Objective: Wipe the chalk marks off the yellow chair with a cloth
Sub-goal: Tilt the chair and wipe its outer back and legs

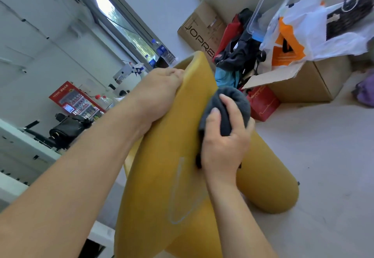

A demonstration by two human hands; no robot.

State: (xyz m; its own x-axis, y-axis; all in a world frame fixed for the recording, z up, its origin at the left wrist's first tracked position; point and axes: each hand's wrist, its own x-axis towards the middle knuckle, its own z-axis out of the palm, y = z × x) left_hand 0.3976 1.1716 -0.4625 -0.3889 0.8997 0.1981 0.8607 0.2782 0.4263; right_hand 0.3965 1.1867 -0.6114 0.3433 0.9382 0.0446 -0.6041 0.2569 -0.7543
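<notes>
A cardboard box [202,29] at 12 o'clock bears dark letters reading "JOPRE", cut off by the chair. The red cabinet [75,101] at 9 o'clock has a white-lettered header too small to read.

The chair [162,176] fills the centre and runs toward 6 o'clock: mustard yellow, smooth and rounded, tilted in the view. A pale chalk outline [178,193], long and narrow, lies on its surface at 6 o'clock from the right hand.

The left hand [159,93] clasps the chair's upper edge, fingers curled over it. The right hand [224,142] is closed around a bunched dark grey cloth [232,104], pressing it against the chair just above the chalk outline.
</notes>
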